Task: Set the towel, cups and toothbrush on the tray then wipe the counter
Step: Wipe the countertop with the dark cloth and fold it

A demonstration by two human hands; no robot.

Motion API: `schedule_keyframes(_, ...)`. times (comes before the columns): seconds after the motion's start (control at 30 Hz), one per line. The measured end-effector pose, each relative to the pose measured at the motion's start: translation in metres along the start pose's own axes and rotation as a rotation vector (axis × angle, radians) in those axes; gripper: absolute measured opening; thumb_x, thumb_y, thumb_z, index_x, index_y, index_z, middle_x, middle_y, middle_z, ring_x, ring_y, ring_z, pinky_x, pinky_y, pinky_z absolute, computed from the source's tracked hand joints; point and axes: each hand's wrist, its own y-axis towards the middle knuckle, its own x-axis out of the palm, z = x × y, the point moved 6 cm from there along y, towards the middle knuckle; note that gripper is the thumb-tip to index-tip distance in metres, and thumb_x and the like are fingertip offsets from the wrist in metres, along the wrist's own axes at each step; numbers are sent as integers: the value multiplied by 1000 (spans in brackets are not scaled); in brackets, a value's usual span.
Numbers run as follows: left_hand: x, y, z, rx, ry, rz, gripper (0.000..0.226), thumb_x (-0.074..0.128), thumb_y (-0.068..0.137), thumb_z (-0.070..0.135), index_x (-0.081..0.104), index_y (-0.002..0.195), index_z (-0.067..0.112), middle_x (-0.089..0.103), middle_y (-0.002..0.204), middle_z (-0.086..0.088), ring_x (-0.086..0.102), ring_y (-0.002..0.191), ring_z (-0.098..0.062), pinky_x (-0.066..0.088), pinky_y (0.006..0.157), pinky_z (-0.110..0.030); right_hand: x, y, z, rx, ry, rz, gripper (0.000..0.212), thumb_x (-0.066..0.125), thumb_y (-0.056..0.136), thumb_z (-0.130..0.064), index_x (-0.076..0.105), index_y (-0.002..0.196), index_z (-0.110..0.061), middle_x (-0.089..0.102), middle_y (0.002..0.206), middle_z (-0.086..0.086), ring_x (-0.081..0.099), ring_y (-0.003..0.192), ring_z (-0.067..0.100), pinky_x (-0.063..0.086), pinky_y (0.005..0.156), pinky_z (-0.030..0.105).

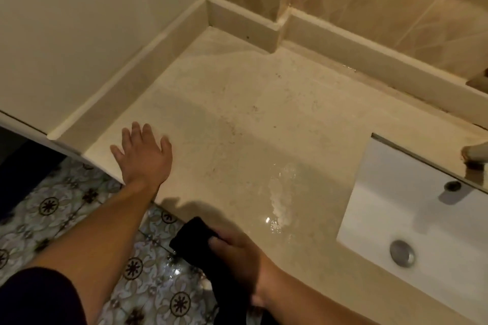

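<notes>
Black, limp cloth point(195, 237) bunched in your clenched right hand point(235, 253) at the counter point(264, 103) edge left of the sink point(412, 219) will drape, so keep it wadded; left hand point(144, 155) lies flat, empty.

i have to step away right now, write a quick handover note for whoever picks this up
Left hand: open, flat on the counter near its front left corner, holding nothing.
Right hand: shut on a dark cloth at the counter's front edge.
Things: the tray, towel, cups and toothbrush are out of view. The counter in view carries no items. A wet patch lies beside the sink, and dark specks dot the middle of the counter.
Done: this stretch of counter is free of items.
Left: wipe up the wet patch and specks; check the tray, which cannot be seen here.
</notes>
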Motion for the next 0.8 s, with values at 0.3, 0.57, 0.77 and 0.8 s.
schedule_keyframes(0.3,1,2,1,-11,9,0,64,24,100,49,25,152,12,17,163,-11,8,150,-31,7,116,-61,-182,24,-185,-229,169,428,27,48,94,-29,65,109,-15,75,87,7,69,71,21,55,65,32)
schedule_keyframes(0.57,2,6,-1,-18,18,34,64,27,95,49,32,148,13,23,161,-12,15,148,-33,13,114,-61,-326,123,-299,-366,-1164,829,40,37,101,-33,50,136,-20,60,125,8,51,119,33,40,91,35)
schedule_keyframes(0.77,3,7,-2,-15,16,54,59,31,94,47,37,142,13,28,158,-12,19,146,-33,18,112,-63,-334,160,-278,-376,-1636,680,48,38,103,-24,35,147,-6,30,155,20,31,140,37,27,112,46)
schedule_keyframes(0.8,4,7,-2,-13,18,52,58,31,95,47,37,142,13,29,158,-12,19,146,-33,18,112,-64,-328,156,-274,-371,-1660,667,47,39,102,-23,37,145,-4,34,153,20,34,137,39,30,109,47)
